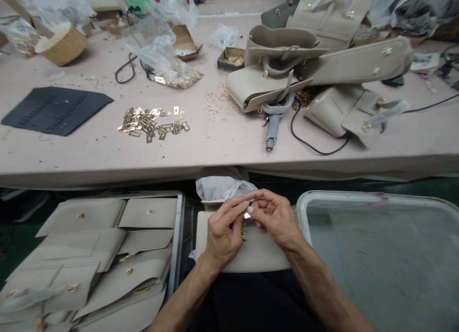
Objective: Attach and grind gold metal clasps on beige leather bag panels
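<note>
A beige handbag (263, 255) lies across my lap, its upper part partly hidden by my hands. Over its flap, my left hand (224, 229) and my right hand (274, 217) meet with fingertips pinched together. Between them shows a small shiny metal plate (247, 216), gripped from both sides; the fingers cover most of it. Just below my left fingers sits a small metal fitting (244, 236) on the bag. White wrapping (224, 187) bunches at the bag's far end.
On the table lie a pile of gold metal plates (143, 122), a dark foam sheet (57, 110), a grey power screwdriver (272, 131) with a cord, scattered screws (218, 102) and stacked beige bags (261, 86). A crate of bags (82, 251) stands left, a pale plastic bin (303, 212) right.
</note>
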A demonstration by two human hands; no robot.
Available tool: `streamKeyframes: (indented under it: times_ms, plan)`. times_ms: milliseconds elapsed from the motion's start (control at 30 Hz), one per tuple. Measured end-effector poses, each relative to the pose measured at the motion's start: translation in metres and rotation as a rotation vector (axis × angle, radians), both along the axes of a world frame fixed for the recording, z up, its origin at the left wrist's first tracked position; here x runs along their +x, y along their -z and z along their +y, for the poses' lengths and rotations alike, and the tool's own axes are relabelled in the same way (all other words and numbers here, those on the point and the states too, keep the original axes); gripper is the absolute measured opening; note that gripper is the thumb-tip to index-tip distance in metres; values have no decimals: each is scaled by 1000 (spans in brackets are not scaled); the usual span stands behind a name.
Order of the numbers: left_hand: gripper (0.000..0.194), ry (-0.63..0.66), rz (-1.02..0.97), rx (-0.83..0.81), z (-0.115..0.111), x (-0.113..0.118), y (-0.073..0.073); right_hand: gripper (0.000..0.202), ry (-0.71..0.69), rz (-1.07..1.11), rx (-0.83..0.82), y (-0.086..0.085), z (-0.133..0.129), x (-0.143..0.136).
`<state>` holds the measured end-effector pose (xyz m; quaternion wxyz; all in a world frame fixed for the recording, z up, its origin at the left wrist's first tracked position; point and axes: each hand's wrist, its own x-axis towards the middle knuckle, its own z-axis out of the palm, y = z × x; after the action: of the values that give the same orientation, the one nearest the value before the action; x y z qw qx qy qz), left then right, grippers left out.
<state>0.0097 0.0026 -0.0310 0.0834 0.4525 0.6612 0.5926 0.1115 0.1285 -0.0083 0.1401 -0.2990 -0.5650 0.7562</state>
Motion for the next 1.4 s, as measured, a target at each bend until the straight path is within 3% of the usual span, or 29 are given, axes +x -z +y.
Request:
streamKeyframes:
  times_ms: [133, 367, 533, 767, 1000, 1200, 1400]
  plan:
    - [29, 76, -7, 44, 5, -10, 4, 28, 3, -36, -6, -3, 6, 0]
    - [13, -13, -344, -203, 5, -6, -11, 22, -50, -22, 442, -13, 10, 7]
    - [14, -56, -508, -244, 6, -3, -19, 10, -35, 24, 669, -15, 8, 2]
    - [16, -89, -551, -305, 8, 1, -26, 11, -58, 47, 691, -9, 9, -1]
    - [20, -132, -582, -325, 11, 3, -21, 10, -58, -18, 607, -4, 8, -4]
    - [18, -170, -610, -331, 12, 4, -26, 10, -77, -31, 444, -1, 8, -3]
    - [18, -192, -586, -343, 14, 8, -25, 10, -27, -134, 383, -2, 5, -5]
